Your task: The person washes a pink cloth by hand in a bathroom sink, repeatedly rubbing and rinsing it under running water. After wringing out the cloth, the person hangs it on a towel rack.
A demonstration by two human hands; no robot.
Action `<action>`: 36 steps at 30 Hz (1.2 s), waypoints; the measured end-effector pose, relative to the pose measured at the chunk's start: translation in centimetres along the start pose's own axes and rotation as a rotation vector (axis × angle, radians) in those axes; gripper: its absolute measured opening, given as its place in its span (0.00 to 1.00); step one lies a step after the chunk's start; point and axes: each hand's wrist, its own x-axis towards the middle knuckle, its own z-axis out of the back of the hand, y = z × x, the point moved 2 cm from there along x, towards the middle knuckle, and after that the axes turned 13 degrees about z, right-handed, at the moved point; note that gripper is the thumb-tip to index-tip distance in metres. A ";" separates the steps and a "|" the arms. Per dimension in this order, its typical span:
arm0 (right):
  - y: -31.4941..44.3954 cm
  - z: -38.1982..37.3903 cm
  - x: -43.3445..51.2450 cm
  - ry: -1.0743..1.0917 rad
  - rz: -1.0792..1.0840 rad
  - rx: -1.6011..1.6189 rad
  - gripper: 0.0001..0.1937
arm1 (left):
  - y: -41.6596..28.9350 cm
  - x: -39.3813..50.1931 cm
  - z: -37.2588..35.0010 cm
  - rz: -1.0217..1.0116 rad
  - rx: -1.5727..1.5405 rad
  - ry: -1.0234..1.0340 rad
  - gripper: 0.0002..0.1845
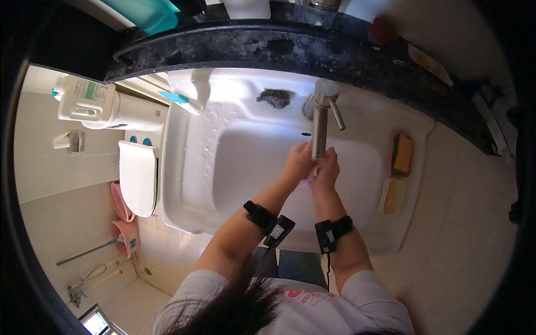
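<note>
Under the spout of a metal single-lever faucet (320, 125), my left hand (298, 161) and my right hand (327, 171) are close together over the white washbasin (251, 167). Between them shows a small pinkish-lilac item (307, 181), perhaps a wet cloth. Most of it is covered by my hands, and the spout hides part of my fingers. My left fingers curl in towards my right palm. Whether water is running cannot be made out.
A turquoise-capped white tube (182, 102) lies on the basin's left ledge. Behind the basin is a dark mottled shelf (259, 46). To the right sit a sponge in a red tray (402, 155) and a soap box (392, 196). At left stands a toilet with a white lid (138, 178).
</note>
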 end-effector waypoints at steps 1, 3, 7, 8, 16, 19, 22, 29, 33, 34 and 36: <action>0.5 0.2 0.3 -0.018 -0.015 -0.078 0.15 | 0.1 -0.2 0.0 0.063 -0.168 0.121 0.17; 2.0 0.5 1.0 0.020 0.033 -0.342 0.12 | -0.1 -1.4 -0.1 0.197 -0.515 0.394 0.19; 5.6 0.4 -0.2 0.259 0.393 -1.164 0.20 | -1.2 -5.4 0.1 0.248 -0.740 0.611 0.25; 7.1 0.1 -1.5 0.324 0.683 -1.344 0.22 | -1.4 -6.4 0.2 0.229 -0.787 0.640 0.26; 13.3 -6.9 -9.6 0.673 1.505 -1.688 0.31 | -2.2 -11.3 2.2 0.219 -0.929 0.749 0.20; 12.6 -7.2 -9.7 0.650 1.516 -1.795 0.29 | -3.0 -14.1 4.0 0.141 -0.919 0.759 0.21; 11.6 -6.7 -9.9 0.608 1.485 -1.898 0.25 | -4.6 -17.1 5.6 0.114 -0.950 0.761 0.20; 8.0 -7.3 -17.1 0.917 1.007 -1.528 0.20 | -8.4 -21.8 6.4 -0.031 -0.903 0.872 0.19; 8.3 -10.2 -20.0 0.779 0.876 -1.262 0.19 | -9.8 -23.0 8.2 -0.083 -0.719 0.734 0.20; 8.4 -10.8 -20.6 0.789 0.744 -1.088 0.18 | -10.0 -23.3 9.1 -0.086 -0.635 0.723 0.21; 8.8 -12.0 -21.7 0.790 0.481 -0.739 0.17 | -10.5 -23.5 11.0 -0.232 -0.170 0.448 0.29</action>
